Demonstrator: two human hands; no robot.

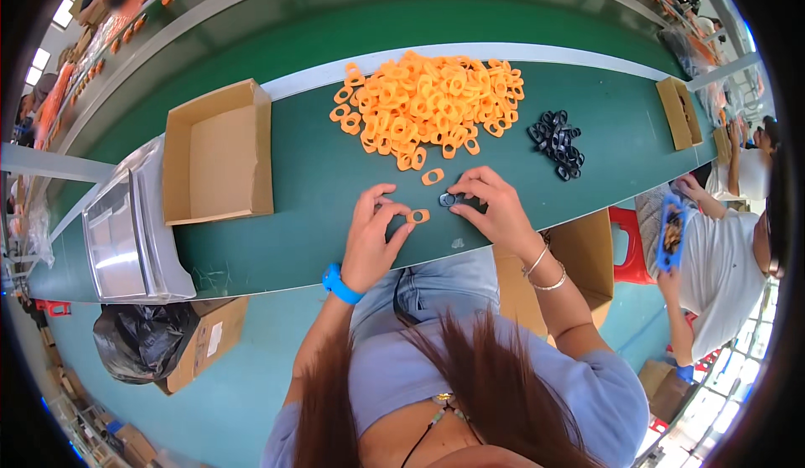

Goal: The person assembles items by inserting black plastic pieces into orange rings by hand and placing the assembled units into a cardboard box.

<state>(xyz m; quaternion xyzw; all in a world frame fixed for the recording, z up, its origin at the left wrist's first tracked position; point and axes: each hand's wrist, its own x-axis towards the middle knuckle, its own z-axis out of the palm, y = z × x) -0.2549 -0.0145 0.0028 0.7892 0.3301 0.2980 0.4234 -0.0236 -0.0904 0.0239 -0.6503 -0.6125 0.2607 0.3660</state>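
Note:
Between thumb and fingers, my left hand (pixel 373 235) pinches a small orange plastic ring piece (pixel 418 216) with an oval hole. Just to its right, my right hand (pixel 490 208) grips a small black plastic ring piece (pixel 449 200) by its edge. The two pieces are apart, a little above or at the green table (pixel 285 250). A single loose orange ring piece (pixel 433 177) lies just beyond my hands. Farther back spreads a big heap of orange ring pieces (pixel 428 99). A smaller pile of black ring pieces (pixel 555 143) lies to the right of it.
An open cardboard box (pixel 220 153) stands at the left, beside a grey plastic drawer unit (pixel 134 225). A small cardboard box (pixel 677 114) sits at the far right. Below the table edge are another carton (pixel 587 258) and a red stool (pixel 629 246). A co-worker (pixel 713 258) sits at right holding a blue tray.

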